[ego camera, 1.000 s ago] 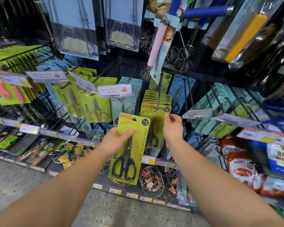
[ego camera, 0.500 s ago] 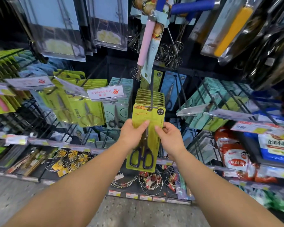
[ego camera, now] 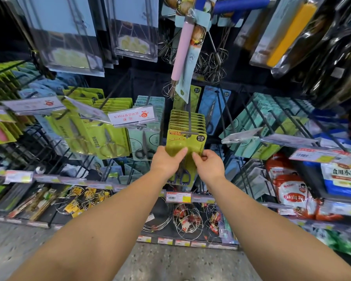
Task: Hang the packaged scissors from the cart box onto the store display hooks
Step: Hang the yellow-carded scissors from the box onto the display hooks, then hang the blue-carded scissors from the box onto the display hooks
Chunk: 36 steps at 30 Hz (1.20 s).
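Note:
A green packaged pair of scissors with dark handles hangs at the front of a row of matching packs on a dark display hook. The hook's tip passes through the slot at the pack's top. My left hand grips the pack's left side with the thumb across its face. My right hand pinches its right edge. The scissor handles show below my hands. The cart box is not in view.
Neighbouring hooks carry other green and teal scissor packs, with a white price tag to the left. Whisks with a pink handle hang overhead. Wire racks fill the bottom shelf and food bags sit at right.
My left hand carried the pack from lower left up to the hook. My right hand joined it, and the pack's slot has slid onto the hook tip against the row.

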Available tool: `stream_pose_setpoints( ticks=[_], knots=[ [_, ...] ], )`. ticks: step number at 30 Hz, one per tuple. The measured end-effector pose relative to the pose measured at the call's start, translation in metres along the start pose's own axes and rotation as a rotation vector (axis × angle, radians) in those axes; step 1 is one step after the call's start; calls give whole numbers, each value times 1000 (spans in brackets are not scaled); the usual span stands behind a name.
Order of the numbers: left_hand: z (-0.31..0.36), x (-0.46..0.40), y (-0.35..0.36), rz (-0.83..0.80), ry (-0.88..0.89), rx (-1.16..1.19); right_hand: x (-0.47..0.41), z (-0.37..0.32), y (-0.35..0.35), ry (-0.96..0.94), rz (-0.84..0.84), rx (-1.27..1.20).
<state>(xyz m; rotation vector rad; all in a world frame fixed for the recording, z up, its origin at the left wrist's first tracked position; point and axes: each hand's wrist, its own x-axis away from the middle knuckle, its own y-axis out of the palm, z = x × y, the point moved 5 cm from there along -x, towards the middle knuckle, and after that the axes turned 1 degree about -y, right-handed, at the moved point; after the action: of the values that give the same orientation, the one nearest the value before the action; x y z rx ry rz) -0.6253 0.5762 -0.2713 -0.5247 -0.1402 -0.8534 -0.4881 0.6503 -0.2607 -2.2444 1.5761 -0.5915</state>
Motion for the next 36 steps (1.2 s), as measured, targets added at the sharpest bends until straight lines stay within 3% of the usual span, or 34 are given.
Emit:
stream_pose_setpoints(
  ticks=[5,9,12,18,23,29,36],
  knots=[
    [-23,3,-3,-20,-143,-186,10,22,-15,145,51,80],
    [-40,20,18,-331,-147,-549,32,51,-34,238,27,168],
    [-35,37,55,-466,55,-728,56,74,-52,276,22,187],
    [13,95,140,-443,625,-1026,93,126,-123,327,84,358],
    [42,155,228,-506,791,-1184,128,169,-213,342,202,461],
    [83,277,372,-580,975,-1164,201,243,-365,444,326,645],
    [118,408,512,-671,1186,-1133,290,325,-510,600,488,529]
  ],
)
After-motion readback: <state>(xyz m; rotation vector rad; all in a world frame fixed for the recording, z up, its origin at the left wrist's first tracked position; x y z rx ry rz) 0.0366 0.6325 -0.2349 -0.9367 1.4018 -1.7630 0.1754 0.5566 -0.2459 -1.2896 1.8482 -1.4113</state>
